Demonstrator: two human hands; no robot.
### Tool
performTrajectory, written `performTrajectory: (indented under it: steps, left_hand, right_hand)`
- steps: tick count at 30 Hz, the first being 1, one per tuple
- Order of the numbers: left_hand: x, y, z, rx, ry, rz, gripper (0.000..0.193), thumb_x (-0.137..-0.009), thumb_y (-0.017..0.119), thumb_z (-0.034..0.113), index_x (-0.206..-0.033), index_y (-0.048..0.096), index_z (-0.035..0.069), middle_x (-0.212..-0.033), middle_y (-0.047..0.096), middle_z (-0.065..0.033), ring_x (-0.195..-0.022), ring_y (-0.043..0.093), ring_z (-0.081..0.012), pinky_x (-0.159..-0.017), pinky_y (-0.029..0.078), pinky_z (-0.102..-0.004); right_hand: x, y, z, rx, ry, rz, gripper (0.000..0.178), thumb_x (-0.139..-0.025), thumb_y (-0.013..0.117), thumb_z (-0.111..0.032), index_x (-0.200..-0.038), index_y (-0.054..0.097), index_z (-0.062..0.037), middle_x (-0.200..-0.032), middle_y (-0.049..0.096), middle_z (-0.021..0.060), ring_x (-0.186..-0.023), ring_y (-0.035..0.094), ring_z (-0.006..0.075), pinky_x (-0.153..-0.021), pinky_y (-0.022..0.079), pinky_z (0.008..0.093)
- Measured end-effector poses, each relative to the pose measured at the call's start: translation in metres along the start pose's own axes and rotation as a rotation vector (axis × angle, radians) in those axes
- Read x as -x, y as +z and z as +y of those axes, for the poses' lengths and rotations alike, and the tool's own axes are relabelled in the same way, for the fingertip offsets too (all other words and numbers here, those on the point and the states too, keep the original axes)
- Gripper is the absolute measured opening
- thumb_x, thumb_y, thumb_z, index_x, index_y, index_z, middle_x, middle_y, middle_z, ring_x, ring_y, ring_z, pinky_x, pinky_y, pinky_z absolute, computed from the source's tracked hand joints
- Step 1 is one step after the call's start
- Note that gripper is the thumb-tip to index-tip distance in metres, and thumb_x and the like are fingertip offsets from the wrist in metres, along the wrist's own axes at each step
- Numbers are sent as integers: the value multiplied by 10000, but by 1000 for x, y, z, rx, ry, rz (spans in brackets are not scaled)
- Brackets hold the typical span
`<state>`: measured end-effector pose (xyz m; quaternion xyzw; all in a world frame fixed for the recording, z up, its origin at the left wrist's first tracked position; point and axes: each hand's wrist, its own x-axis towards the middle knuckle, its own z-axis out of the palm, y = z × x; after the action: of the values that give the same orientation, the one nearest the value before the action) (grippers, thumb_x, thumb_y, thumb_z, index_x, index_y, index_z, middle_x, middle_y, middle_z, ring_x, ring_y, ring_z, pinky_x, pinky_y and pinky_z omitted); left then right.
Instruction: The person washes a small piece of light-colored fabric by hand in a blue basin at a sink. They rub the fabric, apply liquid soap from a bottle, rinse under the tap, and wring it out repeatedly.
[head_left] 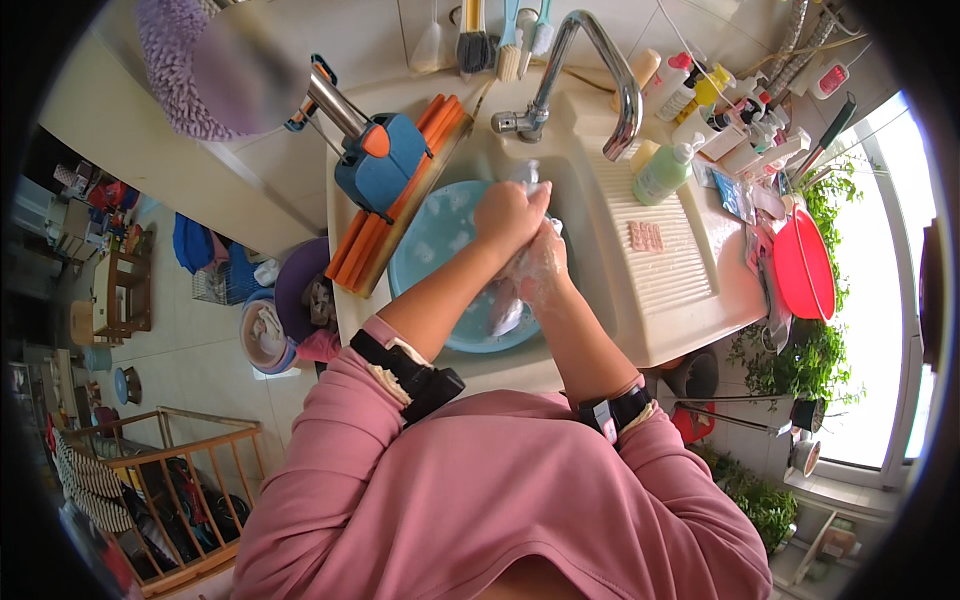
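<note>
My left hand [510, 214] and my right hand [544, 266] are close together above a light blue basin [415, 285] standing in the sink. Both are closed on a wet, pale grey-white cloth [505, 312]. One part of it hangs down toward the basin's near side, and another pokes out beyond my left hand. Soap suds cover my right hand and wrist. In the basin, patches of foam float on the water. My fingers hide most of the cloth's middle, so its exact kind does not show.
A chrome faucet [570, 60] arches over the sink's back. Left of the basin leans a mop with an orange head [405, 195]. On the ribbed washboard [660, 275] at right are a pink patterned block [646, 236] and a green pump bottle [664, 174]. A red basin [803, 265] stands farther right.
</note>
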<state>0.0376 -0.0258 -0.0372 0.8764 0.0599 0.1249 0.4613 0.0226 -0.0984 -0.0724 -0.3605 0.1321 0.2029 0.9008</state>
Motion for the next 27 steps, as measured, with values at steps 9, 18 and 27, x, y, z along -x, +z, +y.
performTrajectory:
  steps: [9,18,27]
  left_hand:
    - [3,-10,7,-113,-74,-143,498,-872,507,447,-692,646,3,-680,625,-219,-665,623,-401,-623,490,-476]
    - [5,0,-10,-106,135,-72,513,-858,529,437,-683,641,-31,-662,589,-264,-644,594,-434,-608,461,-491]
    - [-9,-1,-22,-48,-52,-121,504,-846,580,429,-693,630,-49,-594,604,-201,-543,602,-287,-556,439,-415]
  right_hand:
    - [4,6,-10,-86,112,122,339,-954,389,-397,-1010,575,-119,-830,632,88,-816,603,234,-633,511,373]
    - [3,22,-30,-180,145,149,354,-929,443,-406,-951,562,-73,-809,611,93,-719,594,251,-635,502,409]
    - [-31,7,-15,-187,166,204,384,-932,419,-412,-973,592,-72,-829,643,130,-771,603,345,-726,475,502]
